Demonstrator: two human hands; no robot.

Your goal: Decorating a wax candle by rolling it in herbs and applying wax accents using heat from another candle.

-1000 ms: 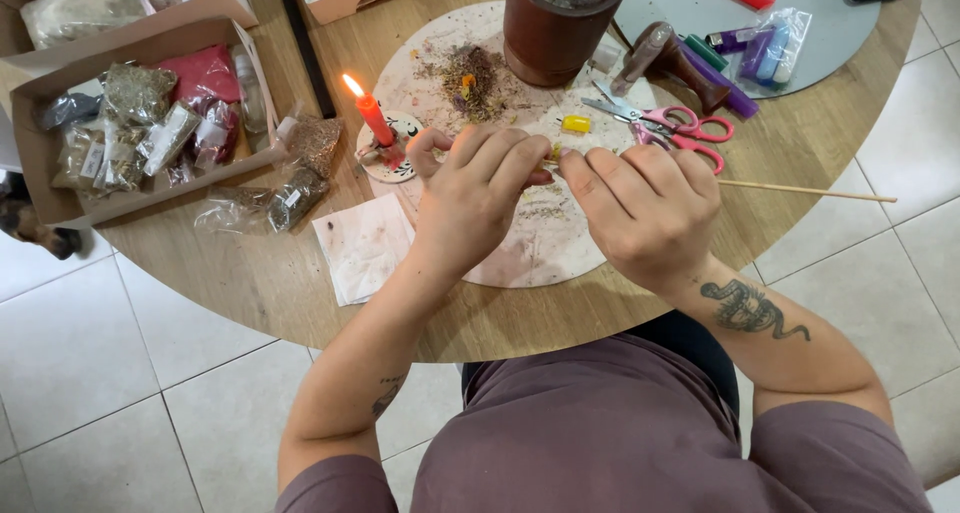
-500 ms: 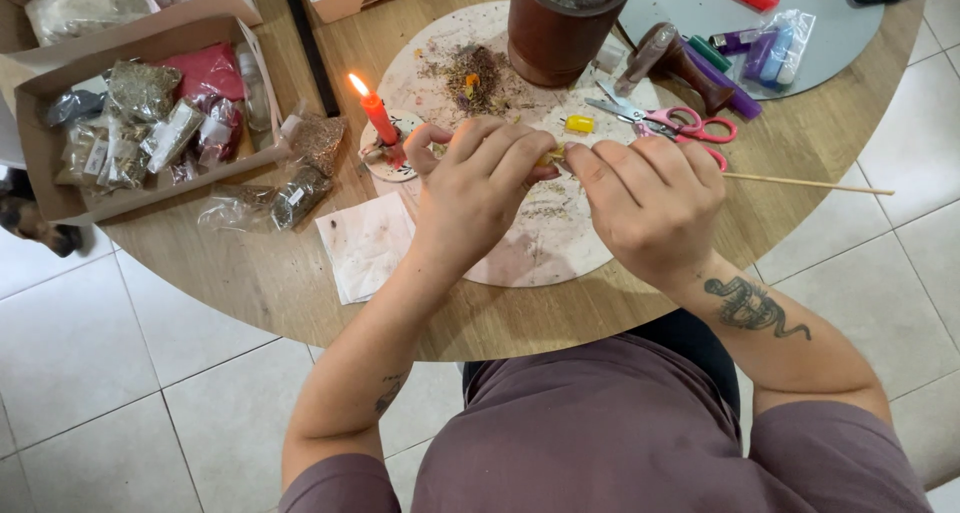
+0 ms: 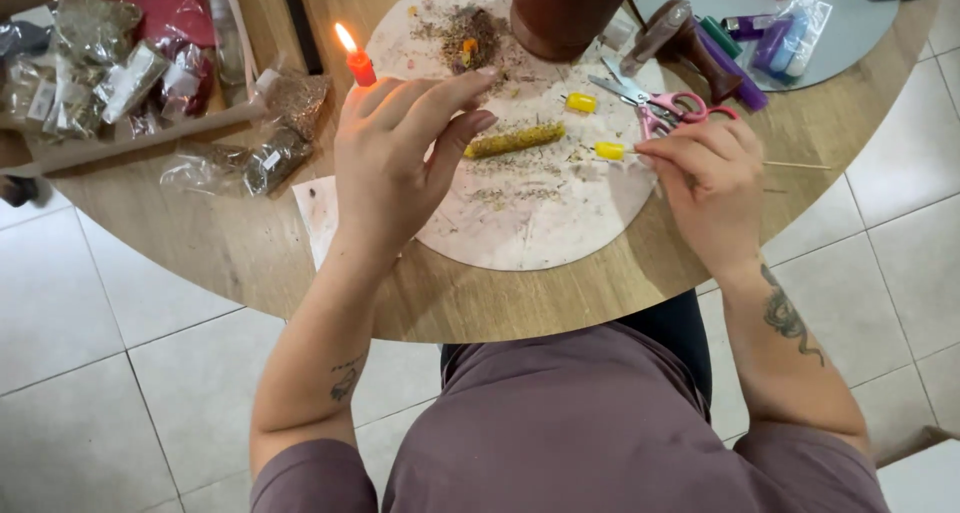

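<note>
While my left hand point(image 3: 390, 163) hovers open beside the herb-coated candle point(image 3: 514, 140), my right hand point(image 3: 705, 188) pinches a thin wooden skewer point(image 3: 795, 165) tipped with a yellow wax piece point(image 3: 609, 151).

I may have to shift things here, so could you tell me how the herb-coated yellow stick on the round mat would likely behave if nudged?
The herb-coated stick is cylindrical and lies free on the mat, so it would probably roll. Its coating looks loose and would likely shed.

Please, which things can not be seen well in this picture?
- Brown jar, head view: top cut off by the upper edge.
- Box of packets: cut off by the upper and left edges.
- Stick: the right hand covers most of it.
- Paper: mostly under the left hand.
</note>
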